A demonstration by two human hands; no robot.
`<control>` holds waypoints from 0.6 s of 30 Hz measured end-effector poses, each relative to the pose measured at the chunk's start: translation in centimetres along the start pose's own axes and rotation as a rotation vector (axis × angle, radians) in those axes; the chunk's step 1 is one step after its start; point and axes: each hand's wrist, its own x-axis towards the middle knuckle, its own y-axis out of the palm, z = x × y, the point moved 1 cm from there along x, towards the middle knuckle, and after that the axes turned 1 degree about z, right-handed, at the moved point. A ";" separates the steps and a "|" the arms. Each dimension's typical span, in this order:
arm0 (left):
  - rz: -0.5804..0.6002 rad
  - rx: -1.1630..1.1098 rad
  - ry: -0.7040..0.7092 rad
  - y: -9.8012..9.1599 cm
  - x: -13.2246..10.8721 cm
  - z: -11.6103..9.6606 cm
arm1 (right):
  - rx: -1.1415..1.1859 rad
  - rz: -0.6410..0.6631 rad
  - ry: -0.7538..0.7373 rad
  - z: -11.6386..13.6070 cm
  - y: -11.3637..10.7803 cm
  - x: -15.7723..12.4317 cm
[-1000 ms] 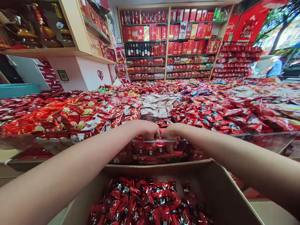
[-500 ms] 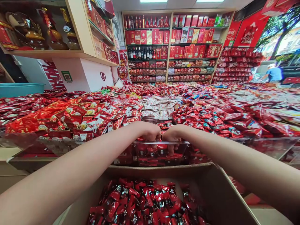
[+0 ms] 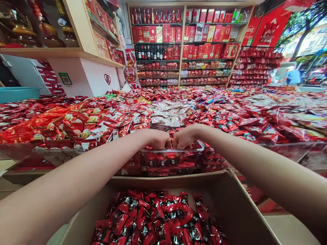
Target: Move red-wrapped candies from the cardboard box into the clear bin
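Both hands reach down side by side into a clear plastic bin [image 3: 196,151] of red-and-black wrapped candies [image 3: 163,161]. My left hand [image 3: 162,139], fingers curled downward, sits at the bin's front rim. Close to it on the right, my right hand [image 3: 184,137] is bent at the wrist, its curled fingers dipping among the candies. Whatever the fingers hold, if anything, is hidden by the knuckles and wrappers. Below my forearms stands an open cardboard box [image 3: 245,200] with many of the same kind of candies [image 3: 158,217] in its bottom.
Heaped red packets [image 3: 79,119] and white packets [image 3: 168,112] spread across the counter around the bin. A cabinet [image 3: 84,51] juts out at the left. Tall shelves [image 3: 182,44] of bottles and red boxes line the back. A person [image 3: 292,76] in blue is outside at the right.
My hands have risen slightly in the bin, the right hand's fingers less deep behind the clear wall. The whole view has shifted a little up and left.
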 end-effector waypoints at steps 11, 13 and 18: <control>-0.052 0.008 -0.055 0.0 -0.3 0.1 | 0.061 0.000 0.034 -0.6 0.3 0.6; -0.081 -0.010 -0.046 -0.1 -0.7 0.2 | 0.057 -0.012 0.020 -0.5 0.3 0.4; -0.416 -0.039 -0.057 -0.6 -4.4 -1.6 | -0.010 -0.069 -0.012 -0.3 0.6 -0.6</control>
